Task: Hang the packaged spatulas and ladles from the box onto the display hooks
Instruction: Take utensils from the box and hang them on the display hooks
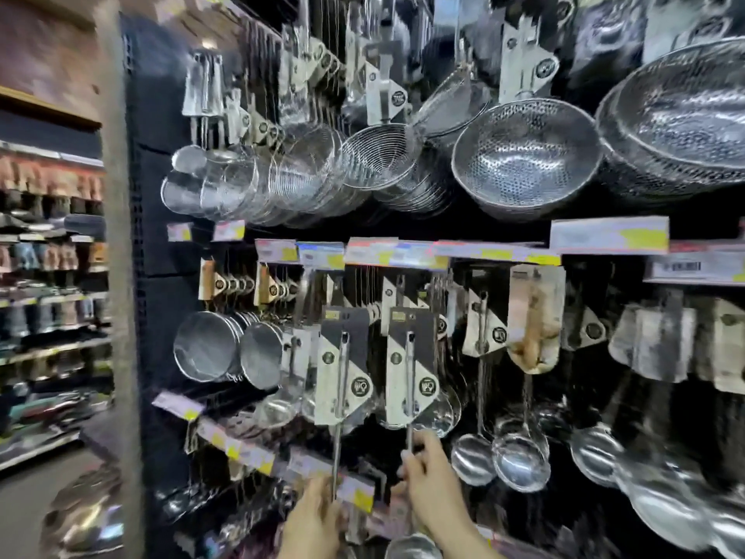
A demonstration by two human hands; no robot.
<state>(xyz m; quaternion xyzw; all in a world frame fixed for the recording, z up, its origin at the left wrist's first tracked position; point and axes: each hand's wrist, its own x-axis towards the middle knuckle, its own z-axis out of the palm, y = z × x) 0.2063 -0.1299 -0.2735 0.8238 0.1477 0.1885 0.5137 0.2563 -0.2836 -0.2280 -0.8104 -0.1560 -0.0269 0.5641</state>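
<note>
Two packaged steel utensils are raised in front of the display wall. My left hand (pixel 316 518) grips the thin handle of the left packaged utensil (pixel 342 369), whose black and cream card stands upright. My right hand (pixel 427 474) grips the handle of the right packaged utensil (pixel 411 369); a ladle bowl (pixel 413 547) shows below that hand. Both cards sit level with the row of hooks (pixel 363 276) under the price strips. The box is out of view. The whole frame is blurred.
Wire skimmers (pixel 306 175) and perforated strainers (pixel 528 155) hang above. Steel ladles (pixel 520 453) hang to the right, small sieves (pixel 225 349) to the left. Price tags (pixel 399 254) line the rails. An aisle with shelves (pixel 48 276) runs on the far left.
</note>
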